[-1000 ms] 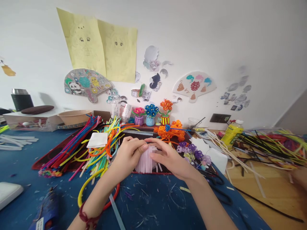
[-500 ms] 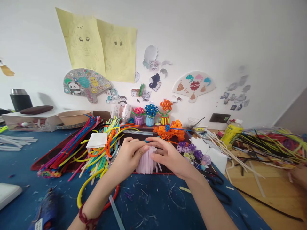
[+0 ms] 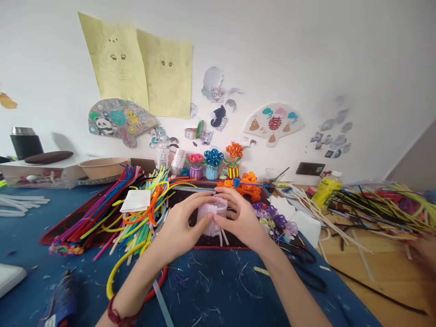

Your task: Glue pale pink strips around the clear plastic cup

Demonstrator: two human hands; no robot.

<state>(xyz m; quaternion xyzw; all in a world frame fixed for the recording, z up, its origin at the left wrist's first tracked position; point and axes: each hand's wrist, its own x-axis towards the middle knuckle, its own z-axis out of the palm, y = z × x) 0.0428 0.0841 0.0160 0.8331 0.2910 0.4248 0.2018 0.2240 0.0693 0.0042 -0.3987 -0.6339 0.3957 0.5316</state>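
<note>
Here, in the head view, you hold a lilac-covered cup [image 3: 208, 227] between both hands, in the middle and over the dark, red-rimmed tray [image 3: 235, 248]; whether its base touches the tray, you cannot tell. Your left hand [image 3: 184, 222] curls round the cup's left side, its thumb pressed to the near face. Your right hand [image 3: 242, 219] closes on the other side with fingers bent and slightly parted, the thumb against the near face too, the two thumb tips close together. A clear rim shows at the top, and pale fuzzy strips run down the wall.

Left of your hands lie bundled coloured stems [image 3: 97, 211], with a white square pad [image 3: 135, 200] on the stems nearer you. To the right are purple flowers [image 3: 271, 212], and beyond them orange flowers [image 3: 250, 184]. Three little flower pots stand near the wall. A blue glue gun [image 3: 63, 297] lies on your blue table [image 3: 211, 290], at the near left; a yellow bottle [image 3: 327, 190] stands far right.
</note>
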